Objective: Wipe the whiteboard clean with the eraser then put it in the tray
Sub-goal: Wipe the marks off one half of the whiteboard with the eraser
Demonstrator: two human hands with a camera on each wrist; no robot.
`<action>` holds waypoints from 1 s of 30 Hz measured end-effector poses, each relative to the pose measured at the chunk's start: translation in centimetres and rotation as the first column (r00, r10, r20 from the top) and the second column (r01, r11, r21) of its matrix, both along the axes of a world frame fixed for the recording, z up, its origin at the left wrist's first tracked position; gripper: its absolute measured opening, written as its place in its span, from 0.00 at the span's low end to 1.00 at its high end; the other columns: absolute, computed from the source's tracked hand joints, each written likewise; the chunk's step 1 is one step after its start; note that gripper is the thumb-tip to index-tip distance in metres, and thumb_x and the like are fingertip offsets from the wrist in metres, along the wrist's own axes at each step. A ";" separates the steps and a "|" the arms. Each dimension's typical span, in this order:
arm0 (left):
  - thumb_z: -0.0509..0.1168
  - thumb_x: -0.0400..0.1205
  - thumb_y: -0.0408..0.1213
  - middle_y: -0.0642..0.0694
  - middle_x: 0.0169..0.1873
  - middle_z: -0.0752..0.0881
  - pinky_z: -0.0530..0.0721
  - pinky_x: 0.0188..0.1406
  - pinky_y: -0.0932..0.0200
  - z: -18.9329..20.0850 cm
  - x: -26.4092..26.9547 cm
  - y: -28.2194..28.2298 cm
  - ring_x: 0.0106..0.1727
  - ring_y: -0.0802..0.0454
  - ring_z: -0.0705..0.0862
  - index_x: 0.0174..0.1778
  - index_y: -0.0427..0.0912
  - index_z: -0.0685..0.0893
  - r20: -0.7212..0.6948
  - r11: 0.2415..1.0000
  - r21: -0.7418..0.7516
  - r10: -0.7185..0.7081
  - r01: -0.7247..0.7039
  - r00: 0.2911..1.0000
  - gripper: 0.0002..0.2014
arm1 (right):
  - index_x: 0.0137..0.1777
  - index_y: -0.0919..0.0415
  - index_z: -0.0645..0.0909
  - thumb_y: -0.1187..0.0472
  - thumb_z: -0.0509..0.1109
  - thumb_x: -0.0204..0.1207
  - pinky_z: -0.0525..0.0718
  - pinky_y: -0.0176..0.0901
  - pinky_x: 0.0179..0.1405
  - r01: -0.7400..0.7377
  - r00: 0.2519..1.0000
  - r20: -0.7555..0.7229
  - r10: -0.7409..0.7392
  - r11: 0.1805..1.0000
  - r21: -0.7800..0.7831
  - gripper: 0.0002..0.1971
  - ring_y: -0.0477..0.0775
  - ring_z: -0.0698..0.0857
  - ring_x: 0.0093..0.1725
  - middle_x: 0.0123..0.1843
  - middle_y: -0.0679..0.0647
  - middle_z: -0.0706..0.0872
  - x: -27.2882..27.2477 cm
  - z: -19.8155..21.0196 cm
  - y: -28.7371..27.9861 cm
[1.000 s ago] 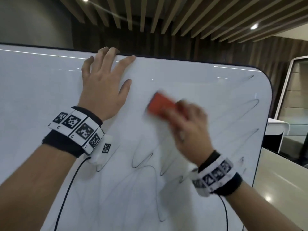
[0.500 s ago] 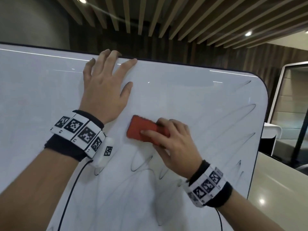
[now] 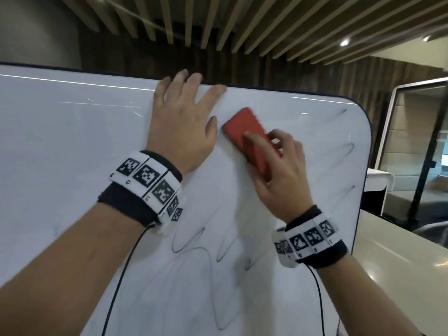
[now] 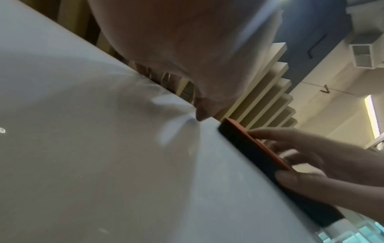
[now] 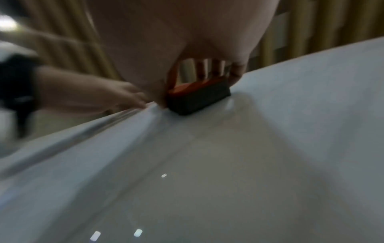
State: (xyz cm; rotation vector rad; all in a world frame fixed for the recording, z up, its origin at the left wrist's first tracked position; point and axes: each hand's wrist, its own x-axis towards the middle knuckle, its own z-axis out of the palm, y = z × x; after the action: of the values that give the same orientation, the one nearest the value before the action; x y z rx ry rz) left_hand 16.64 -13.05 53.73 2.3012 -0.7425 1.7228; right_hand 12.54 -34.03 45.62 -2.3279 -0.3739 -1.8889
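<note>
The white whiteboard (image 3: 72, 141) fills the head view, with black scribbles (image 3: 194, 251) across its lower middle and right side. My right hand (image 3: 276, 170) grips the red eraser (image 3: 240, 132) and presses its dark felt (image 5: 197, 100) flat on the board, near the top and just right of my left thumb. My left hand (image 3: 184, 122) lies flat on the board, fingers straight, the fingertips reaching over the top edge. The left wrist view shows the eraser (image 4: 249, 148) edge-on under my right fingers. No tray is in view.
The board's rounded top right corner (image 3: 361, 112) is close to the eraser. A pale counter (image 3: 400, 263) runs to the right of the board. Behind it stand a white frame with glass (image 3: 412, 141) and a dark slatted wall.
The eraser has swept down-left, then back up toward the top edge beside my left thumb. Scribbles in the upper middle are gone. My left hand stays planted.
</note>
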 end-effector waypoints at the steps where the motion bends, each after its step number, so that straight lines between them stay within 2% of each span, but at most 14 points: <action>1: 0.59 0.86 0.48 0.38 0.77 0.74 0.60 0.85 0.36 -0.1 0.1 -0.2 0.83 0.37 0.69 0.82 0.54 0.72 -0.005 1.000 0.010 -0.003 0.003 1.000 0.25 | 0.80 0.52 0.75 0.55 0.70 0.80 0.74 0.56 0.68 0.024 0.999 0.027 -0.028 0.990 0.139 0.27 0.64 0.75 0.62 0.69 0.65 0.75 -0.1 -0.1 -1.9; 3: 0.59 0.87 0.50 0.38 0.77 0.74 0.62 0.84 0.36 -0.2 0.5 0.2 0.82 0.37 0.70 0.83 0.55 0.72 0.005 1.000 0.017 -0.006 0.006 1.000 0.25 | 0.81 0.58 0.72 0.52 0.67 0.78 0.70 0.53 0.69 0.072 0.992 0.058 -0.110 0.890 0.450 0.31 0.68 0.75 0.63 0.68 0.71 0.75 -0.5 -0.9 -6.0; 6: 0.57 0.89 0.51 0.38 0.78 0.74 0.62 0.84 0.37 -0.3 1.0 0.6 0.82 0.37 0.70 0.84 0.56 0.71 0.024 0.999 0.034 0.000 -0.001 1.000 0.25 | 0.82 0.62 0.67 0.49 0.63 0.74 0.68 0.59 0.71 0.082 0.990 0.014 -0.143 0.639 0.765 0.36 0.76 0.74 0.68 0.70 0.75 0.73 -1.1 -1.3 -8.9; 8: 0.56 0.89 0.51 0.38 0.79 0.73 0.60 0.85 0.36 -0.5 1.2 0.2 0.82 0.37 0.69 0.85 0.56 0.70 0.019 1.000 0.019 0.006 -0.007 1.000 0.25 | 0.83 0.63 0.66 0.49 0.63 0.74 0.68 0.57 0.69 0.083 0.991 0.004 -0.132 0.646 0.759 0.37 0.75 0.73 0.69 0.71 0.75 0.72 -0.8 0.6 -8.0; 11: 0.55 0.90 0.51 0.37 0.79 0.72 0.58 0.86 0.36 -0.8 1.5 -0.1 0.83 0.36 0.67 0.85 0.57 0.69 0.019 1.000 0.000 -0.022 0.022 1.000 0.25 | 0.84 0.57 0.65 0.51 0.66 0.82 0.66 0.47 0.63 0.105 0.993 -0.017 -0.114 0.835 0.541 0.31 0.61 0.72 0.66 0.70 0.69 0.72 -0.1 4.4 -5.5; 13: 0.54 0.91 0.52 0.38 0.80 0.71 0.58 0.86 0.36 -0.9 1.7 0.1 0.84 0.37 0.67 0.85 0.57 0.69 0.028 0.999 -0.014 -0.048 0.048 0.998 0.25 | 0.84 0.53 0.64 0.51 0.66 0.84 0.64 0.45 0.63 0.112 0.993 -0.025 -0.113 0.881 0.459 0.30 0.59 0.71 0.65 0.71 0.66 0.71 0.0 4.9 -5.3; 15: 0.54 0.91 0.52 0.38 0.79 0.72 0.58 0.86 0.36 -0.9 1.8 0.2 0.84 0.37 0.67 0.85 0.57 0.69 0.037 0.998 -0.017 -0.056 0.057 0.998 0.25 | 0.84 0.53 0.64 0.52 0.66 0.82 0.67 0.49 0.65 0.117 0.992 -0.033 -0.119 0.816 0.566 0.31 0.65 0.73 0.67 0.71 0.67 0.72 -0.5 2.4 -6.4; 18: 0.54 0.90 0.53 0.38 0.80 0.71 0.58 0.86 0.37 -0.8 1.9 0.3 0.84 0.37 0.67 0.86 0.58 0.69 0.034 0.999 -0.006 -0.045 0.046 0.998 0.25 | 0.84 0.60 0.62 0.49 0.62 0.75 0.67 0.60 0.73 0.153 0.987 -0.094 -0.133 0.568 0.809 0.37 0.76 0.71 0.71 0.72 0.74 0.71 -1.4 -3.3 -7.9; 20: 0.53 0.90 0.53 0.38 0.80 0.71 0.58 0.87 0.36 -0.8 2.0 0.3 0.84 0.37 0.67 0.86 0.58 0.69 0.033 0.999 0.000 -0.036 0.036 0.999 0.25 | 0.85 0.64 0.59 0.50 0.59 0.73 0.66 0.62 0.74 0.179 0.982 -0.126 -0.141 0.478 0.860 0.40 0.80 0.70 0.72 0.73 0.76 0.69 -1.3 -3.2 -7.6; 21: 0.53 0.90 0.53 0.38 0.80 0.71 0.58 0.87 0.36 -0.8 2.0 0.3 0.84 0.37 0.67 0.86 0.58 0.69 0.035 0.999 0.002 -0.036 0.036 0.999 0.25 | 0.85 0.66 0.58 0.52 0.59 0.75 0.66 0.61 0.74 0.195 0.979 -0.132 -0.158 0.499 0.844 0.39 0.80 0.70 0.72 0.73 0.77 0.69 -1.0 -1.9 -7.1; 23: 0.53 0.90 0.52 0.38 0.80 0.71 0.57 0.87 0.36 -0.8 2.0 0.1 0.84 0.37 0.66 0.86 0.58 0.69 0.039 0.999 -0.002 -0.045 0.045 0.998 0.25 | 0.86 0.66 0.57 0.55 0.62 0.82 0.68 0.59 0.71 0.224 0.971 -0.107 -0.215 0.645 0.731 0.35 0.75 0.72 0.71 0.73 0.75 0.70 -0.2 2.0 -5.8; 26: 0.54 0.91 0.52 0.37 0.79 0.71 0.57 0.87 0.36 -1.0 2.0 0.1 0.84 0.37 0.67 0.85 0.57 0.69 0.053 0.998 -0.020 -0.056 0.057 0.997 0.25 | 0.84 0.58 0.61 0.52 0.63 0.84 0.72 0.55 0.64 0.172 0.982 -0.030 -0.184 0.836 0.521 0.31 0.64 0.73 0.63 0.69 0.67 0.72 0.7 6.6 -3.8; 28: 0.54 0.90 0.52 0.37 0.79 0.72 0.57 0.87 0.36 -0.9 1.9 0.2 0.84 0.36 0.67 0.85 0.57 0.70 0.055 0.998 -0.017 -0.063 0.064 0.997 0.25 | 0.84 0.56 0.62 0.53 0.64 0.83 0.69 0.49 0.63 0.161 0.985 -0.040 -0.165 0.833 0.529 0.31 0.61 0.73 0.64 0.69 0.66 0.73 0.2 6.2 -4.7; 30: 0.54 0.90 0.52 0.38 0.79 0.72 0.58 0.87 0.36 -0.8 1.7 0.3 0.84 0.37 0.67 0.85 0.57 0.70 0.049 0.998 -0.010 -0.058 0.058 0.997 0.25 | 0.86 0.58 0.60 0.55 0.65 0.82 0.68 0.51 0.68 0.194 0.980 -0.103 -0.172 0.684 0.703 0.33 0.68 0.73 0.71 0.73 0.70 0.72 -1.1 3.2 -7.4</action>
State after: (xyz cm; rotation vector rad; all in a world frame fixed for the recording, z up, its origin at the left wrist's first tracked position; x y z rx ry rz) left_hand 18.35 -12.71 52.94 2.2145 -0.7979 1.7591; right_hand 11.43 -41.46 48.82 -1.8765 0.5453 -1.6407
